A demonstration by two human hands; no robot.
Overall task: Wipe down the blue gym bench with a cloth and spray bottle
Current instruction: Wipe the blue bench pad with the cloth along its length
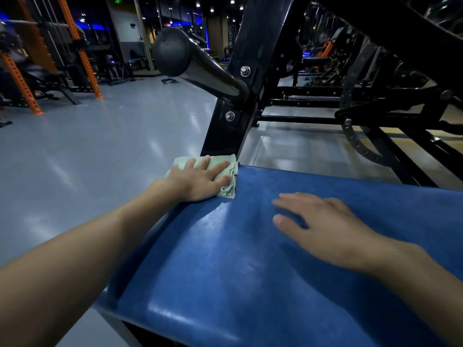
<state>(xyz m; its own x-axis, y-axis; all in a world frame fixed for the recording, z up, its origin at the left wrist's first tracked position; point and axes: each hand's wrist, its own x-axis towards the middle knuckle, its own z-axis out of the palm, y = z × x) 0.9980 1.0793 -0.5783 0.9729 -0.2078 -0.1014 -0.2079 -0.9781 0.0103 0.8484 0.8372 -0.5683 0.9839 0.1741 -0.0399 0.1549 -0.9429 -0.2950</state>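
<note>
Bare forearms reached in from the near edge over the blue counter [250, 259], its padded top glossy under the gym lights. At the far left corner, the left hand [198, 179] lay flat with fingers spread, pressing a pale green cloth [226, 190] onto the pad beside the black upright [225, 136]; its grip was open, holding the cloth by pressure alone rather than closing on it. The right hand [323, 224] was open and empty, fingers loosely curved, resting on or just above the pad's middle; contact could not be confirmed. No spray bottle or other container appeared in view, so nothing could be said of any contents. Wiping seemed under way at the corner by the frame. Done well, the stroke would likely call for even palm pressure, overlapping passes toward the near edge, and the cloth kept folded so its loose hem stayed clear of the upright's base.
</note>
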